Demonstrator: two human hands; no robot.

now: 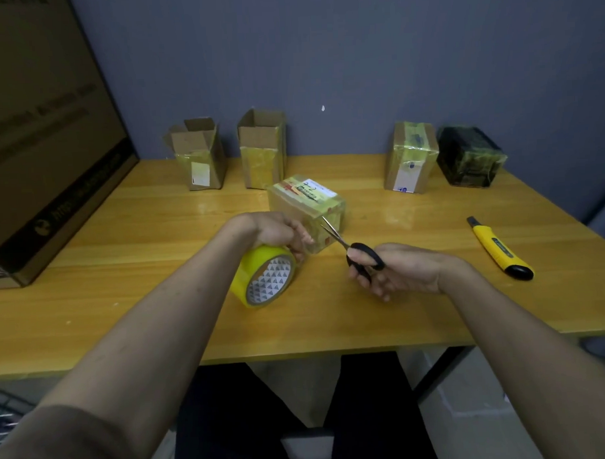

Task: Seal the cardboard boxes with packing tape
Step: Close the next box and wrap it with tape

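Left hand (pixel 277 230) grips the tape roll (pixel 266 275) mid-table (pixel 123 235) beside the taped box (pixel 307 208) — right hand (pixel 395 270), fingers curled through the scissors (pixel 357 255), blades apart at the box

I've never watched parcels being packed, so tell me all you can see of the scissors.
The scissors have black plastic loop handles and slim, shiny metal blades. The right hand grips them with its fingers through the loops. They are held just above the table, blades slightly apart, tips pointing up and left toward the near corner of the taped box, between it and the yellow tape roll held by the left hand. Whether the blades touch tape is unclear.
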